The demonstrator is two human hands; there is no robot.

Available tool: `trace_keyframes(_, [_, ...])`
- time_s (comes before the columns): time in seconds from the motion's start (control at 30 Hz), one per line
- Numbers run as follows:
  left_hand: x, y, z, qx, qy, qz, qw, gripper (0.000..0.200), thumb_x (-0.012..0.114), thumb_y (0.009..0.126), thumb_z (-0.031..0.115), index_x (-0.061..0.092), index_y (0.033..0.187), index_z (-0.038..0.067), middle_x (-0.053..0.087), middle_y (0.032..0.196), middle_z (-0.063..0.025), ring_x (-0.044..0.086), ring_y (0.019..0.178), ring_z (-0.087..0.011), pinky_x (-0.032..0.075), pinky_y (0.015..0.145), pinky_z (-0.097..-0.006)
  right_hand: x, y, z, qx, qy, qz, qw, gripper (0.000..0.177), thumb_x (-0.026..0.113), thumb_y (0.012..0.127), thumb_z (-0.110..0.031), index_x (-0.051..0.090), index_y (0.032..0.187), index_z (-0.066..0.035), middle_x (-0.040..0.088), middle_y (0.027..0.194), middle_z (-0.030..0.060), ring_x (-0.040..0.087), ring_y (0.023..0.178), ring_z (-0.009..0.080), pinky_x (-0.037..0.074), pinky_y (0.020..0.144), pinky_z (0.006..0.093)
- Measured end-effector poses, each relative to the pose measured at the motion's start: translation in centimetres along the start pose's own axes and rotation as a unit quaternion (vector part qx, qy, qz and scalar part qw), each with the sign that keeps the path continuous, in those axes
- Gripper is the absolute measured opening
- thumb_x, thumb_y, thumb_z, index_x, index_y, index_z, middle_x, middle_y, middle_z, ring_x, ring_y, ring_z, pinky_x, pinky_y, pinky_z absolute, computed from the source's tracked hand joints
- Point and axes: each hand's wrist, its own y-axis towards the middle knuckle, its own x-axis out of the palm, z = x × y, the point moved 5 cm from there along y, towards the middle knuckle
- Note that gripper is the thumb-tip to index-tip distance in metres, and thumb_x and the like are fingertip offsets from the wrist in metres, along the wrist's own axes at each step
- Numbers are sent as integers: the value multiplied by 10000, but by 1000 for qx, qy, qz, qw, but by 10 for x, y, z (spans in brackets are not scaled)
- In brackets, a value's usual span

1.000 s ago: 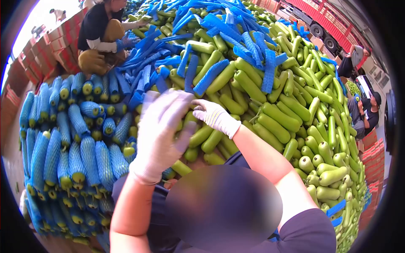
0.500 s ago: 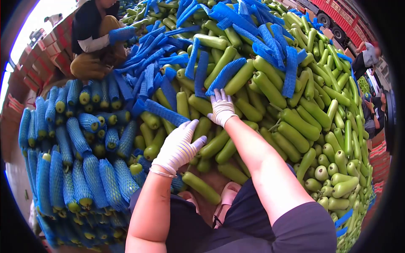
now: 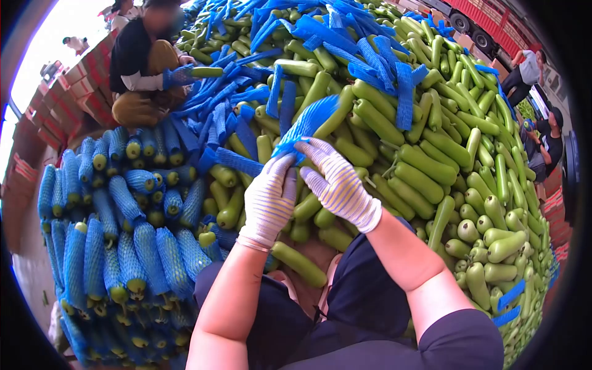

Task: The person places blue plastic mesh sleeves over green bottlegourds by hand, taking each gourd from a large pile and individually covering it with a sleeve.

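Both of my gloved hands meet at one end of a blue foam net sleeve [image 3: 311,121], which points up and to the right over the pile. My left hand [image 3: 269,196] pinches its lower end from the left. My right hand [image 3: 338,179] has its fingertips closed on the same end, from the right. Around and beneath them lie bare green gourds [image 3: 425,180]. One gourd [image 3: 299,264] rests low in front, between my legs. More loose blue sleeves [image 3: 239,161] lie just left of the held one.
Gourds in blue netting [image 3: 148,259] are stacked at the left. A co-worker [image 3: 139,68] crouches at upper left, holding a gourd [image 3: 206,72]. Cartons [image 3: 83,86] stand behind. At the right are other people [image 3: 524,74] and a red truck [image 3: 490,21].
My right hand has lifted the blue sleeve off the pile, and my left hand has come up to its lower end. The co-worker now holds a gourd.
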Motion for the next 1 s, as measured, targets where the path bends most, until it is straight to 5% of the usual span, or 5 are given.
trace_keyframes(0.27, [-11,-40,-25,-408,-430,-44,804,117,552,929,174,618,952,80,544,662,33,464,480,-50,335,427,-208,26,-25,-24,46,104,42,993,139,685,777,-71,605,889,-49,628,831,134,620,789,347,497,707,418])
trace_keyframes(0.63, [-18,-29,-50,-380,-679,101,620,253,505,866,39,550,1101,-42,616,1076,-156,576,1071,-300,431,1011,-464,59,-37,9,148,64,-136,978,231,613,819,-33,562,1045,-38,616,924,160,620,791,298,498,745,391])
trace_keyframes(0.77, [-5,-20,-43,-345,-644,78,679,235,522,879,96,565,1091,7,624,1084,-151,589,1059,-285,435,988,-443,65,-30,30,130,162,-62,976,217,624,816,-53,591,1030,-55,633,921,134,618,840,290,499,768,370])
trace_keyframes(0.8, [-1,-23,-45,-342,-614,57,709,319,532,887,129,556,1183,12,619,1143,-141,587,1086,-250,437,984,-424,75,-32,42,249,447,-23,859,160,599,872,-38,596,1031,-53,644,943,67,618,855,177,496,757,304])
trace_keyframes(1.0, [16,-15,-21,-62,-20,-88,994,262,522,880,-41,620,1119,1,650,1085,-99,608,993,-182,460,898,-284,49,-17,44,355,558,5,750,100,594,904,-63,588,1001,-40,614,862,5,566,777,51,485,699,224])
